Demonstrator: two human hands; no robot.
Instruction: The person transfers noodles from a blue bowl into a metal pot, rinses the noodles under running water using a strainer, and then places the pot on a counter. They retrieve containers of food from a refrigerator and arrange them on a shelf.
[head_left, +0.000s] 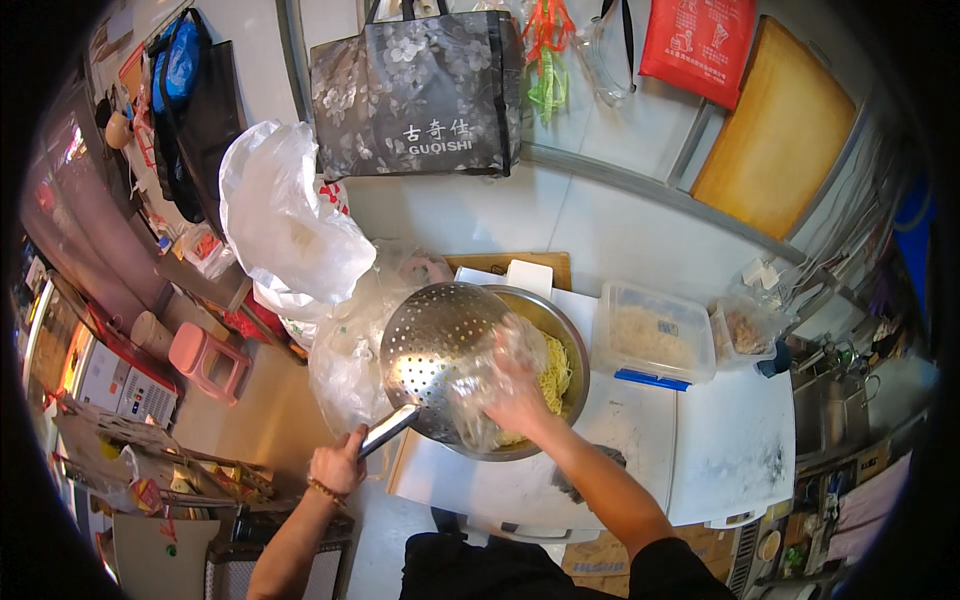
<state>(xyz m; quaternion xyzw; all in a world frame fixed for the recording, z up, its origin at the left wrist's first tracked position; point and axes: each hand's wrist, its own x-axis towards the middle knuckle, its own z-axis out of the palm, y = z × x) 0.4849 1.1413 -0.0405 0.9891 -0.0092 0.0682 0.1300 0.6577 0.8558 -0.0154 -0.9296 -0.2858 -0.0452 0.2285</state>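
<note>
My left hand (337, 466) grips the metal handle of a large perforated strainer ladle (442, 330). The ladle's bowl is tilted over the left side of a steel basin (576, 337). Yellow noodles (553, 375) lie in the basin and show along its right side. Over the ladle and basin, my right hand (517, 382) is inside or behind a clear plastic bag (480, 394). The hand is blurred, and whether its fingers close on the bag or the ladle cannot be made out.
A lidded plastic box (656, 330) and a smaller clear container (744, 327) stand right of the basin on the white table (630, 442). Plastic bags (292, 217) crowd the left. A floral tote bag (420, 97) hangs on the wall ahead. A pink stool (210, 361) stands on the floor.
</note>
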